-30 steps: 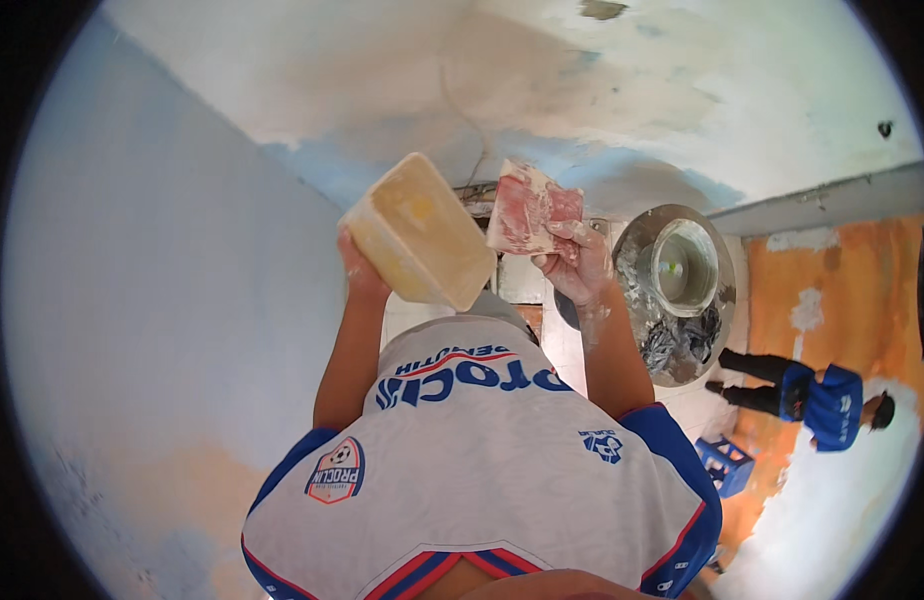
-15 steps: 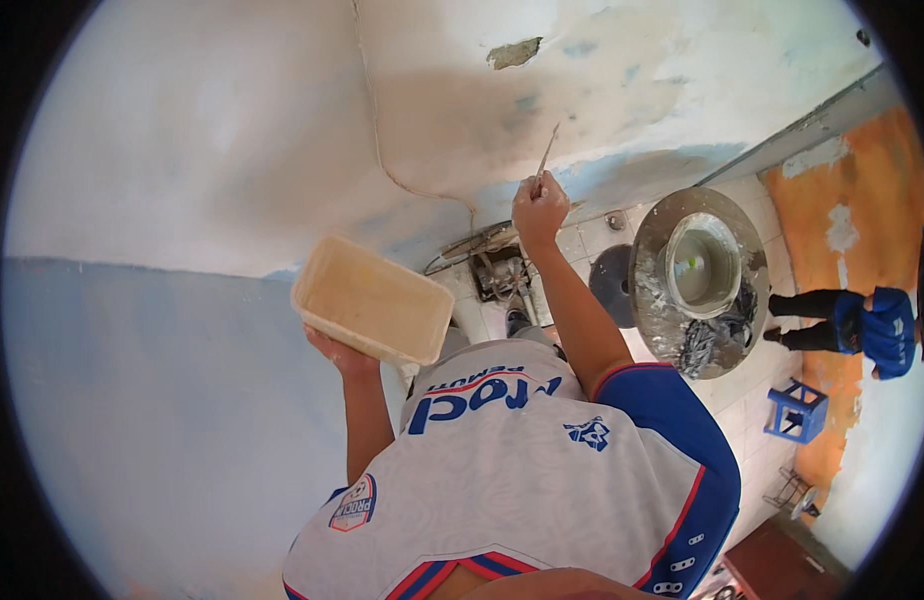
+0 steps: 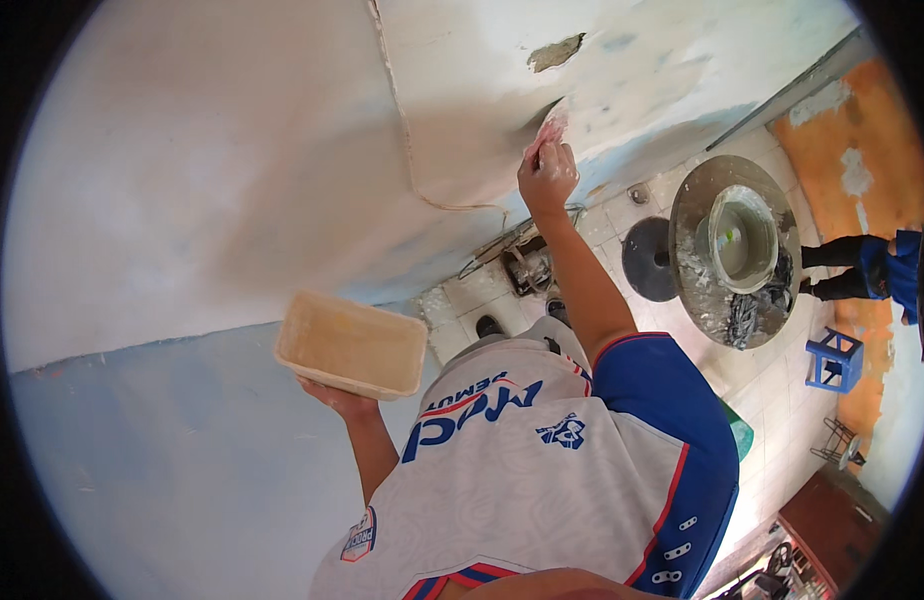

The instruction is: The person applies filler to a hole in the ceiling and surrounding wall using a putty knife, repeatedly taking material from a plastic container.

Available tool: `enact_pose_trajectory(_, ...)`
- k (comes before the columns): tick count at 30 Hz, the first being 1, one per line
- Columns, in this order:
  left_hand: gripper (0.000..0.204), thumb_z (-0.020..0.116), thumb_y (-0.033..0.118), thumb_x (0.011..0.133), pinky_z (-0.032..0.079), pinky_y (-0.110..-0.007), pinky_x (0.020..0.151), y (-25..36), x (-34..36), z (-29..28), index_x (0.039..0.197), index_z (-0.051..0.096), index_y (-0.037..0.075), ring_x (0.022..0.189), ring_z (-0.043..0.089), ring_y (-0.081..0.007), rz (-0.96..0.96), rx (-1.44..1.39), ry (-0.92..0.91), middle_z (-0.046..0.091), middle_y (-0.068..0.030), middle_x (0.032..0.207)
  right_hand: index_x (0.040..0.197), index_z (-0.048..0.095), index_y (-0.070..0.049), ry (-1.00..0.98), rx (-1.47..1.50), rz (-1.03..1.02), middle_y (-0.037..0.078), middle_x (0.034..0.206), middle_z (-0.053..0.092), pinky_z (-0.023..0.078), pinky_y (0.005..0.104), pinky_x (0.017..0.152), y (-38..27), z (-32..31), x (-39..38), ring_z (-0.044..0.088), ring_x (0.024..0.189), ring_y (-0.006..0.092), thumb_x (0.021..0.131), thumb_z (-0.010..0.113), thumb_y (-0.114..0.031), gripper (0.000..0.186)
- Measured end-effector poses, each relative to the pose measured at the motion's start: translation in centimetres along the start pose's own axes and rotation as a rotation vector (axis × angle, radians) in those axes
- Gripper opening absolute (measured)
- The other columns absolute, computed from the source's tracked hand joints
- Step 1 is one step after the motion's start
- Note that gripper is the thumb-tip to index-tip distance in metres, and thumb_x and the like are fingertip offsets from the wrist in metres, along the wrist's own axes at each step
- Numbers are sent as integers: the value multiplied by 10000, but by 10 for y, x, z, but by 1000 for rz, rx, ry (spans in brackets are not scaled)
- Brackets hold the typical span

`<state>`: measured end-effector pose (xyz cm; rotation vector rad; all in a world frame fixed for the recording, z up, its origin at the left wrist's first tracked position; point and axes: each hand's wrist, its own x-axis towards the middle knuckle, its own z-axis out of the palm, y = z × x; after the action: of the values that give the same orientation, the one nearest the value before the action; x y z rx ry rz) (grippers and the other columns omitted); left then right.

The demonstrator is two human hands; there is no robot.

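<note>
My left hand (image 3: 339,397) grips a cream rectangular plastic tub (image 3: 351,350) from below, near its lower edge; the tub's inside looks smeared with pale residue. My right hand (image 3: 549,180) is raised in front of the wall and closed around a putty knife (image 3: 551,128). Its thin blade, reddish and white in look, points up toward the wall, near or against the surface; contact cannot be made out. The patchy wall (image 3: 482,90) beside the knife is cream and bluish, with a chipped hole (image 3: 556,52) above.
A round table (image 3: 690,262) to the right carries a plaster-smeared basin (image 3: 739,240) and dark crumpled plastic (image 3: 744,318). Beside it is a dark round disc (image 3: 650,259). A blue stool (image 3: 834,360) and a person in blue (image 3: 890,268) are farther right. A thin cable (image 3: 406,140) runs down the wall.
My right hand has moved slightly up with the putty knife, whose blade has turned to show its flat face. The tub sits lower and left in view; my viewpoint has shifted.
</note>
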<state>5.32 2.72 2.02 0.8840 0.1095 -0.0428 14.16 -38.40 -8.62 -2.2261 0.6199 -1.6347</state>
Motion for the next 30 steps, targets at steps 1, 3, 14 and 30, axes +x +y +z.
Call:
enact_pose_trajectory(1,677,397,623,1022,519,-486,1068,0,1,-3,1500,454,147,1310,558,-312,-26,-8,18,535,-78,1481,740,545,-72,-1,-6,5,100,675,564,471,436,521,1,-2,-7,575,621,323,737,740,-11,205)
enact_pose_trajectory(3,705,415,647,1011,513,-504,1078,-1,3,-17,1514,435,154,1321,549,-324,-33,3,-3,527,-86,1487,730,540,-75,30,79,-29,98,657,545,462,443,516,-1,-10,-18,561,610,328,759,723,2,201)
enact_pose_trajectory(14,687,437,632,1012,508,-519,1079,-16,19,-37,1508,451,156,1300,567,-335,-164,-6,8,543,-94,1475,680,465,-84,-47,82,-107,99,660,520,438,455,522,9,0,-18,545,612,323,750,720,-29,271)
enact_pose_trajectory(30,694,451,634,1008,500,-521,1091,-29,15,-61,1524,431,170,1323,554,-329,-151,-51,-27,522,-79,1500,628,478,-96,125,-142,141,106,602,502,434,446,494,10,-10,-22,539,548,289,818,712,-30,308)
